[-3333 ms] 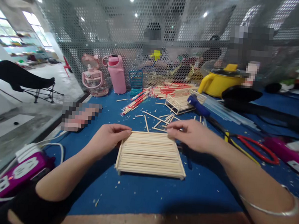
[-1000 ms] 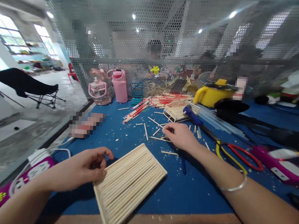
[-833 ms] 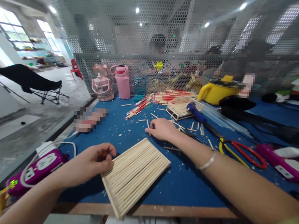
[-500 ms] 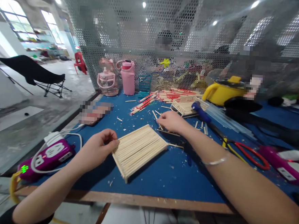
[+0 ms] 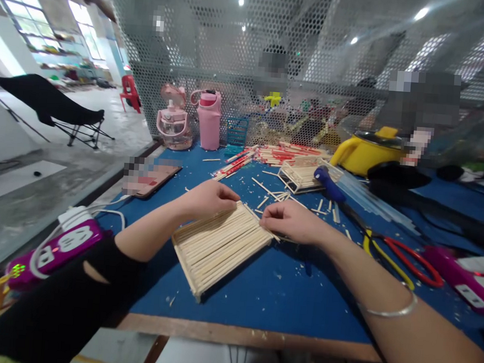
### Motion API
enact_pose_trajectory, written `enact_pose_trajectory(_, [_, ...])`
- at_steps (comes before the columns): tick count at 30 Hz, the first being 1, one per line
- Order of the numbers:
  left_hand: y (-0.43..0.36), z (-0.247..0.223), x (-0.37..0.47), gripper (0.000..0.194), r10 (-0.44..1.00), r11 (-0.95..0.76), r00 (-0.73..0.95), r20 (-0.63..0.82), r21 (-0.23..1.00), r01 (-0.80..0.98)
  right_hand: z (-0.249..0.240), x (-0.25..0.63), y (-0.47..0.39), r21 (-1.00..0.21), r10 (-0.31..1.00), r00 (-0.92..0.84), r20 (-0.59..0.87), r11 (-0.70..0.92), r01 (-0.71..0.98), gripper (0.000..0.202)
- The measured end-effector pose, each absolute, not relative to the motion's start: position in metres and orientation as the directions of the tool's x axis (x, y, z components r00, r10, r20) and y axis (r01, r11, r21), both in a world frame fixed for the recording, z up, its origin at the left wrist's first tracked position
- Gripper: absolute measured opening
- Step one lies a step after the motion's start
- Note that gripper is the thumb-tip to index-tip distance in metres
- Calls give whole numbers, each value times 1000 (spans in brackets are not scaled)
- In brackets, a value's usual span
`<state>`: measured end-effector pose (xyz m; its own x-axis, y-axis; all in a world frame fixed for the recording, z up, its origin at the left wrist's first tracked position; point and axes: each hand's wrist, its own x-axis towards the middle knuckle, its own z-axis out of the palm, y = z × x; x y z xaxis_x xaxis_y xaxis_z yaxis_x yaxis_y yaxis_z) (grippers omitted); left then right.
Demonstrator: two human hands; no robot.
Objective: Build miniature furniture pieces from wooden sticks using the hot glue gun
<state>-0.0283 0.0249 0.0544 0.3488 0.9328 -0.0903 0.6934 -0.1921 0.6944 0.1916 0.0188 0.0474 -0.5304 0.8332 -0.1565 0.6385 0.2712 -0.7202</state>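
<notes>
A flat panel of pale wooden sticks lies tilted across the blue tabletop, its sticks side by side with a raised strip along the left edge. My left hand reaches over the panel's far side, fingers closed at its far corner. At the right edge, my right hand is closed in a pinch on a thin wooden stick, which is mostly covered by the fingers. Loose sticks are scattered just beyond my right hand.
Behind stand a small stick frame, red-wrapped stick bundles, a pink bottle and a yellow pot. Right are blue-handled tool, red-and-yellow pliers and glue sticks. A phone and purple power strip lie left.
My left hand has moved from the panel's left edge to its far corner. My right hand has come back from the loose sticks to the panel's right edge. The panel has shifted slightly left.
</notes>
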Motion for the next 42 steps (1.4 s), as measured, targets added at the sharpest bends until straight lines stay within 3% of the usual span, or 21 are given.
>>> enact_pose_trajectory(14, [19,50,-27,37,908,-322,418,-16,611,723,48,187,7,-595,853,-521,-27,405,694,23])
enact_pose_trajectory(23, [19,52,-25,37,892,-375,451,-8,542,752,33,185,12,-769,867,-499,-11,311,558,25])
enact_pose_trajectory(32, [13,52,-21,43,889,-382,458,-15,529,758,30,189,14,-902,860,-486,-156,77,425,37])
enact_pose_trajectory(38, [13,60,-30,48,888,-401,460,13,514,759,41,207,9,-832,894,-427,-139,128,540,46])
enact_pose_trajectory(42, [10,71,-61,52,949,-232,316,-24,627,744,44,223,10,-782,919,-383,-96,169,600,43])
